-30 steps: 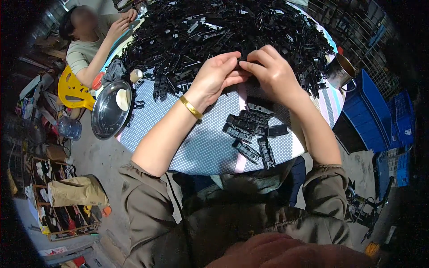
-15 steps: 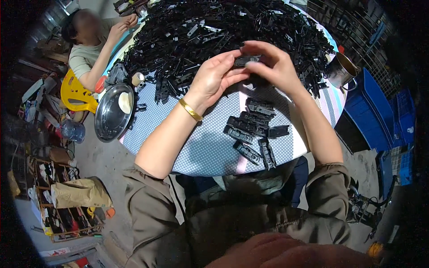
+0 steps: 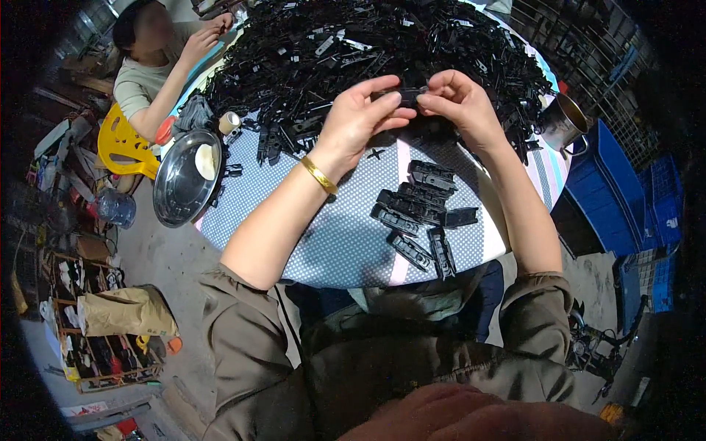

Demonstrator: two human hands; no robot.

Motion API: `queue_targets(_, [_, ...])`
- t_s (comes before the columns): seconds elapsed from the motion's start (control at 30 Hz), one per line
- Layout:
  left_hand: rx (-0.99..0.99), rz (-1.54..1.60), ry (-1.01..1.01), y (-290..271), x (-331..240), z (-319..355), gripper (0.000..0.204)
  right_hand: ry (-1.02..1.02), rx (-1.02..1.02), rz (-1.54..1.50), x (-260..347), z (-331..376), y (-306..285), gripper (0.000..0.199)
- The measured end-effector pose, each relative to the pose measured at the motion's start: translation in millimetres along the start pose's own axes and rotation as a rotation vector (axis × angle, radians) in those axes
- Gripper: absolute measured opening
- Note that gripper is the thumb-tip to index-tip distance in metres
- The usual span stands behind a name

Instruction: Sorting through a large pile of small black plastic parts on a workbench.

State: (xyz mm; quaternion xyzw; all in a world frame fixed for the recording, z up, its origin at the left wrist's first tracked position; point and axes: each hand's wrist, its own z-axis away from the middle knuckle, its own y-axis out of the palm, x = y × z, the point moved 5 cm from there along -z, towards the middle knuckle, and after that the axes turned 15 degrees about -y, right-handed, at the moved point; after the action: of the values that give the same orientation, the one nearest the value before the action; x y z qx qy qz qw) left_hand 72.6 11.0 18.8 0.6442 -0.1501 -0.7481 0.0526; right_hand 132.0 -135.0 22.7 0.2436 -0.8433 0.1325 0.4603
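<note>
From where I stand, a person in a pale green shirt [image 3: 134,87] is at the table's far left, by a yellow plastic chair [image 3: 116,145]. On the dotted and striped tablecloth [image 3: 323,246], a shiny metal bowl [image 3: 173,192] sits at the left edge with a white piece [image 3: 207,162] inside; near it are a tan roll [image 3: 229,123] and a red lid [image 3: 165,130]. A steel mug [image 3: 565,121] stands at the far right, near stacked blue crates [image 3: 607,184]. Down on the left are a clear water jug [image 3: 116,210] and a brown paper sack [image 3: 126,310] atop a shoe rack [image 3: 121,382].
</note>
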Motion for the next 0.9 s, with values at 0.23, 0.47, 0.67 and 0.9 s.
queue_targets(0.23, [-0.203, 0.109, 0.223, -32.8, -31.9, 5.1, 0.035, -0.728, 0.275, 1.007, 28.6, 4.6, 23.7, 0.033])
queue_targets(0.47, [-0.207, 0.203, 0.105, -36.1, -19.5, 0.4, 0.033, -0.676, 0.524, 1.315, 13.6, 9.1, 44.8, 0.028])
queue_targets(0.67, [-0.226, 0.205, 0.087, -35.3, -20.9, 2.5, 0.032, -0.665, 0.373, 1.2, 9.9, 5.0, 36.1, 0.021])
queue_targets(0.9, [-0.203, 0.166, 0.074, -26.0, -17.2, 3.1, 0.036, -0.495, 0.062, 0.888, 15.1, -1.8, 9.5, 0.024])
